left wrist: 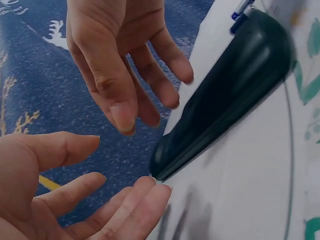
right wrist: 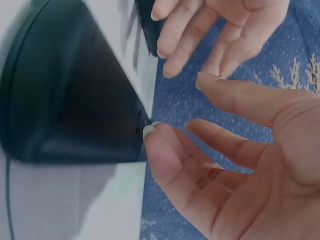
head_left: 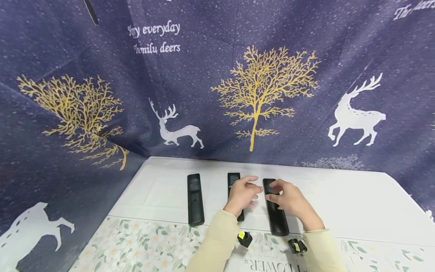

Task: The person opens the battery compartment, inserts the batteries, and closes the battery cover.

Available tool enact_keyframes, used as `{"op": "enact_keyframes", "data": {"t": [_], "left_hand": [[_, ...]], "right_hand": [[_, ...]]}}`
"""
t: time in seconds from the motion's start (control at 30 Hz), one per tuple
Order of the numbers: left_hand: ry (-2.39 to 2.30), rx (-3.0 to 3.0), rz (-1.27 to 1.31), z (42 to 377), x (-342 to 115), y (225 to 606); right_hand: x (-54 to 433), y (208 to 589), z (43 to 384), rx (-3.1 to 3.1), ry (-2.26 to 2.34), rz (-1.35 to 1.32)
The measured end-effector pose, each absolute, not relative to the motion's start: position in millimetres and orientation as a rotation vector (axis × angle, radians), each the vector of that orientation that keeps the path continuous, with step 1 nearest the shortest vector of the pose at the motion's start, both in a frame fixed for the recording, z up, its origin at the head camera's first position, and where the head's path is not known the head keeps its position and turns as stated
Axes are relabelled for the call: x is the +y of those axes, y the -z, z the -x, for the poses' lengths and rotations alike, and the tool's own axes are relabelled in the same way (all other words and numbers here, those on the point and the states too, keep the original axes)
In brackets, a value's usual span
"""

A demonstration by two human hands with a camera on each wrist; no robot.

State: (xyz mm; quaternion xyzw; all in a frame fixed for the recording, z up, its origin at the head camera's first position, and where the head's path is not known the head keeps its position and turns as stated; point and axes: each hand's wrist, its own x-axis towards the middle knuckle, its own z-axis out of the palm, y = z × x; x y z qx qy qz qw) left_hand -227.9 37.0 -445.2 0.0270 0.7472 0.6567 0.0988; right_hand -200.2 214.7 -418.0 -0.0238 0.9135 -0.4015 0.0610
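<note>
White tabletop (head_left: 159, 192): left edge slants to the far corner, where it meets the dark blue backdrop (head_left: 210, 22); a floral strip (head_left: 142, 241) borders the near side. A broad white stretch separates the left edge from the left remote (head_left: 195, 204). Wide gap to the middle remote (head_left: 233, 178), partly hidden behind the left hand (head_left: 242, 194). Left hand: fingers apart, gripping nothing, directed toward the right remote (head_left: 278, 221). Gap between middle and right remotes is narrower. Right hand (head_left: 289, 196): over the far half of the right remote, fingers curved, thumb and fingertips apart, nothing clamped. Contact of either hand with it: cannot tell. Widest open white lies to the right, out to a slanting edge.

Axes: all three black remotes lie lengthwise near to far, roughly parallel. Left: near end at the floral seam. Middle: near end short of the seam. Right: near end angled rightward and over the seam; far end short of the backdrop.
</note>
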Motion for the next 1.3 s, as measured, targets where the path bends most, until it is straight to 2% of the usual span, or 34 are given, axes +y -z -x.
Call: {"op": "enact_keyframes", "data": {"t": [0.7, 1.3], "left_hand": [[-1.796, 2.293, 0.009, 227.3, 70.6, 459.4], [-1.9, 2.223, 0.05, 230.0, 75.1, 459.3]], "right_hand": [[236.2, 431.7, 200.9, 2.747, 1.188, -0.071], [239.3, 442.1, 207.2, 2.661, 1.289, -0.114]]}}
